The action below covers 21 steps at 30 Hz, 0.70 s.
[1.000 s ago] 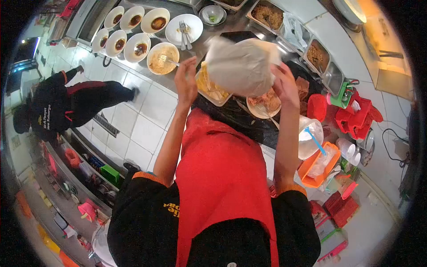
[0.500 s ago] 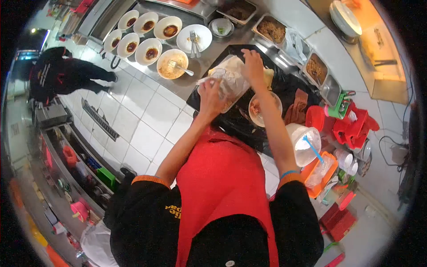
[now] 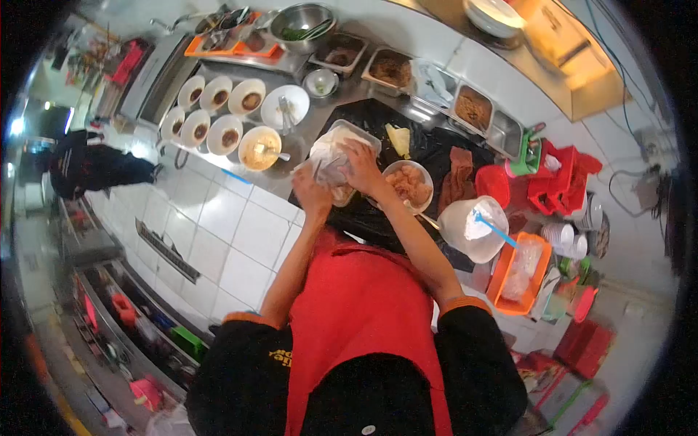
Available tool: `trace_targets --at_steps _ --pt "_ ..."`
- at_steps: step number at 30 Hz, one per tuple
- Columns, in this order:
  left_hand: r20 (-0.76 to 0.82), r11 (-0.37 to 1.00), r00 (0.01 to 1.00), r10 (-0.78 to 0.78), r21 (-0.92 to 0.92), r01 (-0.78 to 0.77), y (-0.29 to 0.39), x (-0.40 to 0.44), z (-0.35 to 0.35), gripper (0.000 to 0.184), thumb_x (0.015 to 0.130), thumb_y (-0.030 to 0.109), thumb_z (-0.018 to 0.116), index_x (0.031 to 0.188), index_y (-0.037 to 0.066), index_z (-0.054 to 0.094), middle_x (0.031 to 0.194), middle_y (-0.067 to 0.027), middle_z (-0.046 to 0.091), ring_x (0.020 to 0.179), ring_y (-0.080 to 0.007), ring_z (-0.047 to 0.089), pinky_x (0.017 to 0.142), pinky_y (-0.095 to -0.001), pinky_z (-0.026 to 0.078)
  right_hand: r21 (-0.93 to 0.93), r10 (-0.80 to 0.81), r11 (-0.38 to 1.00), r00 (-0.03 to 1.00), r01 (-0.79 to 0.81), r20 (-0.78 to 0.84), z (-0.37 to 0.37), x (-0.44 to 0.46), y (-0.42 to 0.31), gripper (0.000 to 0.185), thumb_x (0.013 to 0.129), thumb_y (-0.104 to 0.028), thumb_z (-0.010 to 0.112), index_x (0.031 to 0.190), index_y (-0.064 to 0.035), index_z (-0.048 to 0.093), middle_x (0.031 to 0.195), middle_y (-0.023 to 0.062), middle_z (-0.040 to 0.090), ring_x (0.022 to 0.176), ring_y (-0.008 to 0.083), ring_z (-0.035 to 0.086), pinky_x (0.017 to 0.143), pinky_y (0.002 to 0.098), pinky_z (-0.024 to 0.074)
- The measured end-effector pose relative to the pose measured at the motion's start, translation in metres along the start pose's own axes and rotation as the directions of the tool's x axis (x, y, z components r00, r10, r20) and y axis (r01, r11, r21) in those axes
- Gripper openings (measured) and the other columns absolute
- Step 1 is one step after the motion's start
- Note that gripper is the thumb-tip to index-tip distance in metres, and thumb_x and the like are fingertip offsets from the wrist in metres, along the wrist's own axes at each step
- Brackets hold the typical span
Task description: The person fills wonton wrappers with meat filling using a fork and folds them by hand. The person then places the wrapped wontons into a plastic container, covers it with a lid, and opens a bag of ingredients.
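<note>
A whitish plastic sheet [image 3: 330,151] lies over a rectangular tray [image 3: 367,134] on the black-covered counter. My left hand [image 3: 313,192] is at the sheet's near left edge, fingers bent against it; whether it pinches the plastic is unclear. My right hand [image 3: 360,166] rests on the sheet with its fingers spread. Just right of the tray stands a bowl of pinkish chunks [image 3: 408,186]. A pale yellow piece [image 3: 398,140] lies on the black cover [image 3: 435,145] behind that bowl.
Several white bowls with dark sauce [image 3: 225,134] stand at the left, beside a plate with forks [image 3: 284,109]. A white tub [image 3: 472,229] and an orange basket [image 3: 518,274] are at the right. Another person [image 3: 94,163] is at the far left.
The sheet, first held up in the air, is now down over the tray. My right hand has moved left and lower onto it. The view has shifted, and a metal bowl shows at the back.
</note>
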<state>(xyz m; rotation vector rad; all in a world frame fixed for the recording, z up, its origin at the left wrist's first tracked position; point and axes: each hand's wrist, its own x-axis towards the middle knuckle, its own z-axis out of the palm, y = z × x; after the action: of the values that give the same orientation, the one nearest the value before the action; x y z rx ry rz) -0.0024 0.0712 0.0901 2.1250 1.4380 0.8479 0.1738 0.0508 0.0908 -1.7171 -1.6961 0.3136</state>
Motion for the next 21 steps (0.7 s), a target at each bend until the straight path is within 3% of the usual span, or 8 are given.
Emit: trace_targets --at_steps 5,7,11,12,15,16,18,21 --pt "-0.027 0.895 0.908 -0.418 0.160 0.417 -0.076 -0.033 0.032 0.053 0.084 0.023 0.073 0.122 -0.005 0.048 0.116 -0.0248 0.052 0.112 -0.0433 0.052 0.093 -0.0496 0.047 0.380 0.131 0.920 0.989 -0.093 -0.074 -0.060 -0.079 -0.022 0.028 0.084 -0.010 0.068 0.112 -0.0046 0.066 0.110 0.0114 0.065 0.100 0.0238 0.063 0.084 0.0343 0.0493" --pt "0.751 0.030 0.426 -0.505 -0.478 0.878 -0.097 -0.034 0.037 0.051 0.088 0.028 0.072 0.120 -0.005 0.050 0.112 -0.0213 0.056 0.097 -0.0376 0.061 0.080 -0.0437 0.056 0.490 0.226 0.837 0.969 -0.243 0.095 -0.080 -0.124 -0.024 0.025 0.086 -0.010 0.067 0.110 -0.0037 0.067 0.104 0.0100 0.067 0.094 0.0203 0.064 0.080 0.0316 0.0505" --pt "0.636 0.517 0.745 -0.201 -0.577 0.632 -0.112 -0.029 0.038 0.025 0.085 0.005 0.072 0.107 -0.001 0.062 0.102 -0.0084 0.064 0.093 -0.0177 0.064 0.076 -0.0358 0.056 0.536 0.273 0.724 0.894 -0.433 0.354 -0.084 -0.221 -0.006 0.022 0.088 -0.014 0.067 0.107 -0.0032 0.069 0.095 0.0085 0.071 0.083 0.0164 0.066 0.076 0.0309 0.0532" --pt "0.532 0.885 0.823 0.199 -0.459 0.083 -0.116 -0.027 0.030 0.021 0.085 0.004 0.071 0.104 -0.002 0.063 0.107 -0.0068 0.063 0.096 -0.0166 0.062 0.077 -0.0342 0.057 0.526 0.291 0.737 0.902 -0.424 0.320 -0.082 -0.242 -0.003 0.022 0.087 -0.015 0.067 0.106 -0.0031 0.069 0.096 0.0098 0.071 0.082 0.0185 0.067 0.075 0.0322 0.0539" --pt "0.603 0.915 0.797 -0.004 -0.319 0.246 -0.126 -0.016 0.018 0.036 0.087 0.005 0.069 0.121 -0.001 0.059 0.117 -0.0160 0.061 0.098 -0.0267 0.066 0.082 -0.0393 0.060 0.542 0.374 0.689 0.877 -0.481 0.302 -0.070 -0.290 0.009 0.023 0.085 -0.014 0.068 0.105 -0.0024 0.069 0.096 0.0119 0.071 0.082 0.0233 0.069 0.075 0.0351 0.0547" --pt "0.669 0.364 0.635 -0.387 -0.522 0.771 -0.084 -0.012 0.003 0.047 0.091 0.026 0.066 0.127 -0.004 0.054 0.124 -0.0176 0.059 0.104 -0.0304 0.065 0.082 -0.0437 0.059 0.519 0.439 0.655 0.836 -0.549 0.329 -0.078 -0.299 0.004 0.024 0.085 -0.015 0.068 0.105 -0.0024 0.069 0.095 0.0129 0.071 0.083 0.0241 0.069 0.075 0.0360 0.0549" --pt "0.636 0.639 0.771 -0.034 -0.580 0.506 -0.120 -0.014 -0.001 0.055 0.093 0.032 0.059 0.130 -0.007 0.048 0.127 -0.0211 0.057 0.112 -0.0359 0.060 0.087 -0.0488 0.057 0.514 0.482 0.665 0.837 -0.542 0.259 -0.074 -0.314 0.006 0.024 0.085 -0.015 0.068 0.105 -0.0023 0.069 0.095 0.0132 0.071 0.084 0.0243 0.069 0.075 0.0362 0.0550" --pt "0.624 0.447 0.706 -0.335 -0.554 0.702 -0.080 -0.024 -0.021 0.050 0.095 0.025 0.056 0.130 -0.009 0.046 0.129 -0.0229 0.053 0.115 -0.0378 0.056 0.096 -0.0487 0.055 0.550 0.531 0.619 0.815 -0.561 0.232 -0.067 -0.322 0.004 0.023 0.085 -0.016 0.068 0.103 -0.0020 0.069 0.096 0.0134 0.072 0.085 0.0243 0.070 0.076 0.0368 0.0551"
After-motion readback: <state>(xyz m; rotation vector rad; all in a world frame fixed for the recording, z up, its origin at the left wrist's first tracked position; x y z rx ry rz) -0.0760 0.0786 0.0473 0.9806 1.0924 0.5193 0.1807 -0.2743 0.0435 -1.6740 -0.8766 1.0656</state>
